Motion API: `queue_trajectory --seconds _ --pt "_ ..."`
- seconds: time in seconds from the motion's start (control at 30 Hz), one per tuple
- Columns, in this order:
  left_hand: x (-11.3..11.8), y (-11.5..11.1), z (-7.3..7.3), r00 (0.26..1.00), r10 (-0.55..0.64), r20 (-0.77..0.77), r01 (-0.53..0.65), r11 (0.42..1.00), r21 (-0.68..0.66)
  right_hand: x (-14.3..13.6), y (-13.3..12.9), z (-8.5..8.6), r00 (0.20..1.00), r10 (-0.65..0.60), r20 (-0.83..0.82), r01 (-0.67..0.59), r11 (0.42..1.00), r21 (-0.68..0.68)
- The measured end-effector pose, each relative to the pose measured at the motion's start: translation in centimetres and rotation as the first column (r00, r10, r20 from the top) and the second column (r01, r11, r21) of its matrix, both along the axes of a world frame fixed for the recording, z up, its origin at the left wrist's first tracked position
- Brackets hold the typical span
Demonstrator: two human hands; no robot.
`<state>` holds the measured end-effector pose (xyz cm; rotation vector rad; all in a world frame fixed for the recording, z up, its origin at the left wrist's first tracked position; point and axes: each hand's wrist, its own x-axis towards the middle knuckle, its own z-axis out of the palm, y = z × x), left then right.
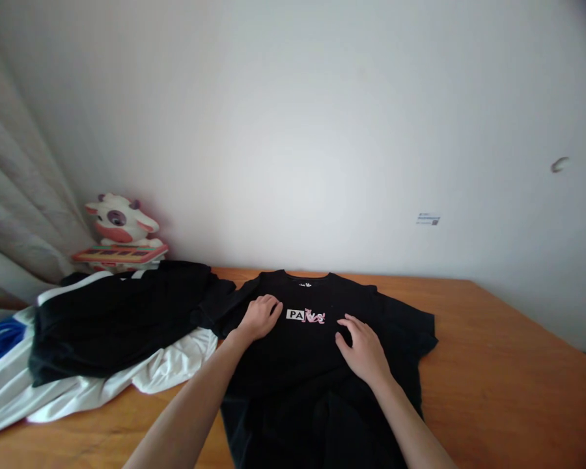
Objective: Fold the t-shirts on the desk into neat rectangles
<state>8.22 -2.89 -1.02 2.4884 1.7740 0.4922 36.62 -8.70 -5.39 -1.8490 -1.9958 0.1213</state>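
Observation:
A black T-shirt [303, 358] lies spread front side up on the wooden table, its collar toward the wall and its lower part running out of view at the bottom. White lettering and a pink figure are printed on its chest. My left hand [261, 317] rests on the shirt left of the print, fingers stretched out and holding nothing. On the other side of the print, my right hand [362, 346] is over the chest with its fingers spread. The right sleeve lies flat, while the left one reaches the neighbouring clothes.
Black and white clothes [112, 326] lie heaped at the left, with a blue piece [2, 342] at the edge. Behind them stands a cow-shaped toy [122, 225] with a keyboard. A curtain [24, 182] hangs at left. The wooden table [508, 378] meets a white wall [322, 130].

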Motion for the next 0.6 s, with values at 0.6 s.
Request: queue_trajectory --seconds 0.6 --pt "-20.1 -9.9 0.9 0.918 0.066 -0.391 -0.103 0.992 -0.076 1.3 0.9 -2.5 0.994 0.069 -0.088 -0.054 0.985 0.163"
